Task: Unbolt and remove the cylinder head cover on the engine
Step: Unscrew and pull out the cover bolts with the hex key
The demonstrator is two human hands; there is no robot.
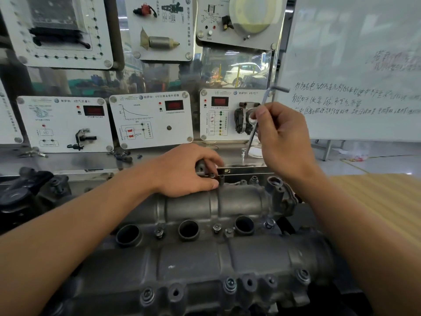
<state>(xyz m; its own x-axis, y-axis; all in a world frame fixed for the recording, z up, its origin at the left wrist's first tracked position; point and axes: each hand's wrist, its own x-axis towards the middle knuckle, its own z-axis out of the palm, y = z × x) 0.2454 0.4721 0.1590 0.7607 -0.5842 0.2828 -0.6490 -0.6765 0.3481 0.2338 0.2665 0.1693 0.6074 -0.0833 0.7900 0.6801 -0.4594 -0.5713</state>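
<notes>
Unbolting is under way: the right hand pinches a T-wrench upright, its tip beside a far-edge bolt. The left hand grips the cover, which lies below both hands with bolts still seated. Next the tip needs seating squarely on a bolt.

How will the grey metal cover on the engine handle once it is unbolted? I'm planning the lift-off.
The cover looks like thick cast metal, so probably stiff and fairly heavy. It is long, so likely awkward one-handed; the left hand rests on its far edge, while the right hand holds a bent key. Its rounded surfaces look dull, maybe oily, so possibly slippery.
</notes>
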